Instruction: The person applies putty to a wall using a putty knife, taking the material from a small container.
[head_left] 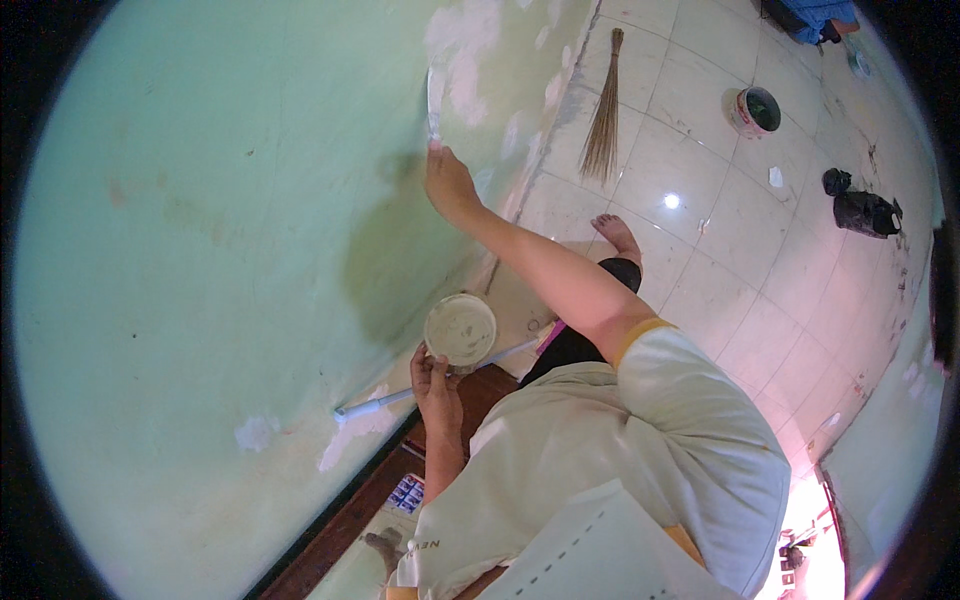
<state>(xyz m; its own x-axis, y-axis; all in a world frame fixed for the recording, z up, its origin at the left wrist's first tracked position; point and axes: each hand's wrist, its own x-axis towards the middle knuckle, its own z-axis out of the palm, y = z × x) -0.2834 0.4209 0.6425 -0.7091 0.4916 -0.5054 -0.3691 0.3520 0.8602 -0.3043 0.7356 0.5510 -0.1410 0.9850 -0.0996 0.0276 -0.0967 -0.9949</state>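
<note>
My right hand [448, 182] reaches up to the pale green wall [200, 250] and grips a putty knife [433, 100], whose blade lies flat against a white patched area [462, 60]. My left hand [436, 378] holds a round bowl [460, 328] of whitish putty from below, close to the wall. More white filler patches show low on the wall [350, 435].
A white pole [420, 392] leans along the wall's base, over a brown wooden bench [370, 490]. On the tiled floor [740, 250] lie a straw broom [603, 110], a paint bucket [752, 110] and black bags [865, 210]. My bare foot [615, 235] stands near the wall.
</note>
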